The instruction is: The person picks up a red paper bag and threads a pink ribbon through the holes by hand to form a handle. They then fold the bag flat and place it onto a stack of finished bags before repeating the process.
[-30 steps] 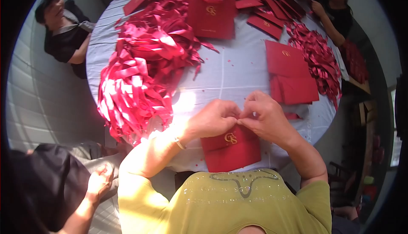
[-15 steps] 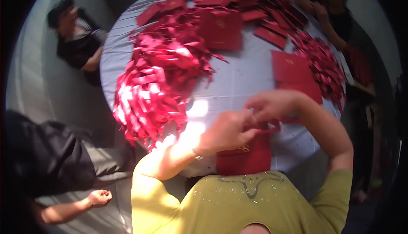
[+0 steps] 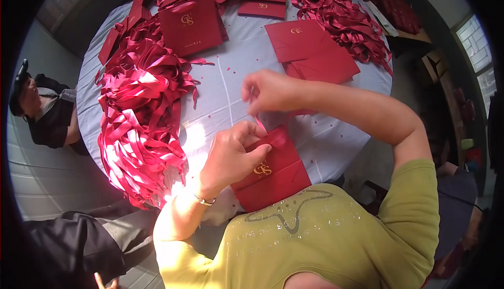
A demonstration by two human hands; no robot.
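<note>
Red paper gift bag [image 3: 281,176] lies on the surface [image 3: 218,92]'s near side, the left hand [image 3: 224,158] clamped on its top edge; the right hand [image 3: 270,93], apart, pinches a ribbon [image 3: 261,125]. Pulling hard could free the ribbon or crease paper. Ribbon heap [image 3: 139,142] at left; window [image 3: 478,53] far right.

Left hand [image 3: 232,152] pinches between thumb [image 3: 257,155] and fingers [image 3: 245,130]; left forearm [image 3: 185,205] angles forward and inward. Right hand [image 3: 266,92] sits farther forward, fingers curled toward thumb; right forearm [image 3: 359,109] extends inward from bent elbow [image 3: 413,138]
</note>
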